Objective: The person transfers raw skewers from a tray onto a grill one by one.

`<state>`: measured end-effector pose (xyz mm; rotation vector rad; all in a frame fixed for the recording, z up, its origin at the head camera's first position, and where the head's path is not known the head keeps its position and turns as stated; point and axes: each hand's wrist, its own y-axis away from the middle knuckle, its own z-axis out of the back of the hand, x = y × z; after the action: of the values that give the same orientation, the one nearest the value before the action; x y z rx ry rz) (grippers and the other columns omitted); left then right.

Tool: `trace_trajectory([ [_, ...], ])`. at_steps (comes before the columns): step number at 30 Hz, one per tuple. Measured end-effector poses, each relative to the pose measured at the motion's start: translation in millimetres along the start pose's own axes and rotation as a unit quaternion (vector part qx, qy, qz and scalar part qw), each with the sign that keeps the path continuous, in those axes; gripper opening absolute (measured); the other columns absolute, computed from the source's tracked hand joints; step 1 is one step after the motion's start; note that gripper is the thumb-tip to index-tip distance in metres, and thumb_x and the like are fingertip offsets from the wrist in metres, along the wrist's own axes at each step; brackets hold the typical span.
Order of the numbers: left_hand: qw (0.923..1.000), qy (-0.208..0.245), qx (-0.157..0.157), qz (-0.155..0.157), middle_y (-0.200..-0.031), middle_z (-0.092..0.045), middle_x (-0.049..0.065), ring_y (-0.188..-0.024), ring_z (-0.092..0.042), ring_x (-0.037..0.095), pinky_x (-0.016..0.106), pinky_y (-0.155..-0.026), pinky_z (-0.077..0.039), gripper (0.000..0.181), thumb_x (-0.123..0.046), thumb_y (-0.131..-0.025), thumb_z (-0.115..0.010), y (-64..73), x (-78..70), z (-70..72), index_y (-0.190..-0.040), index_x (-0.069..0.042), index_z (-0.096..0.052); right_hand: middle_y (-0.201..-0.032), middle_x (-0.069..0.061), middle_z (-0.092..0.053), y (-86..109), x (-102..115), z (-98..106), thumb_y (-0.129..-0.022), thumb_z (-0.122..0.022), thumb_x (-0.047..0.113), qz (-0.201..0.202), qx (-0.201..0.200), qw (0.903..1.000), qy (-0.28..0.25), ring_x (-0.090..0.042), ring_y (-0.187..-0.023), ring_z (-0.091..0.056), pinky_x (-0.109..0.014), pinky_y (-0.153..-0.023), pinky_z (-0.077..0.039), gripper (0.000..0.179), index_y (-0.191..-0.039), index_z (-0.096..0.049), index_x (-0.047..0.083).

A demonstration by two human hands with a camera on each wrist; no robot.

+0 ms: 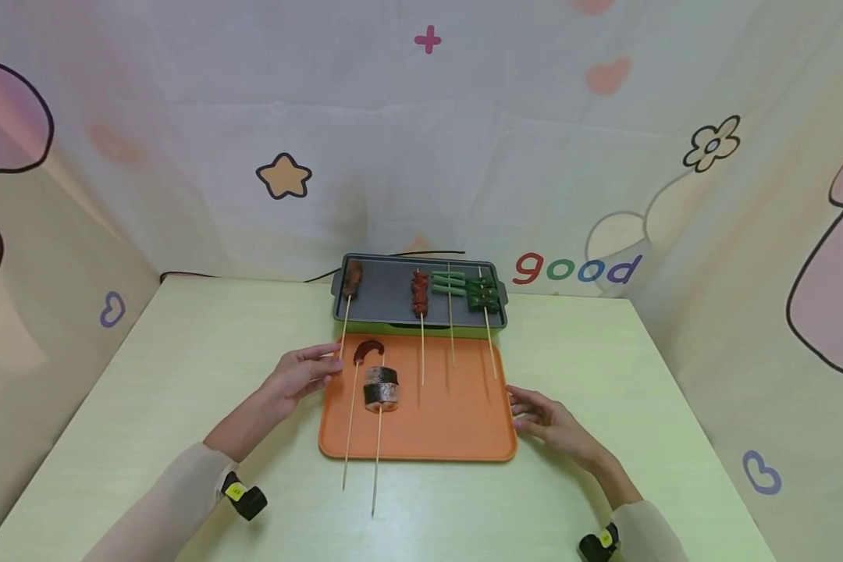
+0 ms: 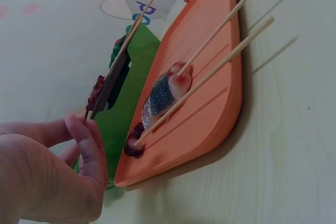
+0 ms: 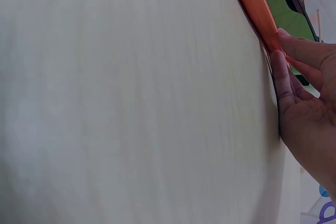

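Along the middle of the tabletop's (image 1: 583, 351) far edge, a green-sided grill (image 1: 386, 289) is set, w/ 4 skewers laid across: brown skewer (image 1: 353, 279) at the end twd the far-left corner, then red skewer (image 1: 420, 293), bean-like skewer (image 1: 449, 282) and dark green skewer (image 1: 482, 295) twd the far-right. Their sticks are left jutting over the orange tray (image 1: 449, 429), placed just nearer the front edge. On its left half, curled skewer (image 1: 368, 348) and banded skewer (image 1: 382, 389) are carried, stick ends hung past the rim.

Brown skewer's stick is pinched btwn thumb & fingers by the L hand (image 1: 300, 378). Tray's right rim is touched by the R hand (image 1: 551, 421), fingers loosely spread.

Step in hand, prob.: brown skewer being positioned, tray steadied. Best done w/ the stick pinched lightly & kept low, so the food isn't rolled or dragged over the grill's lip. Knuckles should be kept clear of curled skewer, close by. On the R, only light pressure is needed, else the tray might be skewed.
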<state>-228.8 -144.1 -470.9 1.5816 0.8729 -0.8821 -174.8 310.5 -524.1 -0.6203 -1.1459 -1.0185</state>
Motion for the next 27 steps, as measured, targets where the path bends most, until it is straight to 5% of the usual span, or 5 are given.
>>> trace_trajectory([
  [14, 0.9999, 0.000, -0.004, -0.010, -0.092, -0.071, -0.007, -0.078, -0.068, 0.004, 0.017, -0.073, -0.057, 0.054, -0.007, -0.097, -0.068, 0.1, -3.7, -5.8, -0.148, -0.001, -0.051, -0.144, -0.033, -0.047, 0.9, 0, 0, -0.101, -0.061, 0.006, 0.006, 0.005, 0.9999, -0.007, 0.001, -0.114, -0.058, -0.014, -0.095, -0.050, 0.060, -0.155, -0.036, -0.004],
  [20, 0.9997, -0.009, 0.017, -0.016, -0.103, -0.075, -0.004, -0.087, -0.072, 0.005, 0.019, -0.080, -0.058, 0.055, -0.009, -0.097, -0.069, 4.0, 1.2, 2.8, -0.149, 0.000, -0.050, -0.143, -0.031, -0.049, 0.6, 0, 0, -0.101, -0.061, 0.007, -0.001, 0.001, 1.0000, 0.001, 0.001, -0.113, -0.058, -0.014, -0.094, -0.050, 0.060, -0.155, -0.037, -0.003],
  [27, 0.9949, -0.092, 0.041, -0.009, -0.127, -0.073, 0.007, -0.098, -0.071, 0.007, 0.023, -0.086, -0.058, 0.057, -0.022, -0.096, -0.072, 22.1, 18.0, 13.5, -0.146, 0.000, -0.053, -0.143, -0.032, -0.049, 0.7, 1, 0, -0.101, -0.062, 0.006, 0.004, 0.003, 1.0000, 0.003, 0.001, -0.113, -0.058, -0.014, -0.093, -0.051, 0.060, -0.155, -0.037, -0.003],
])
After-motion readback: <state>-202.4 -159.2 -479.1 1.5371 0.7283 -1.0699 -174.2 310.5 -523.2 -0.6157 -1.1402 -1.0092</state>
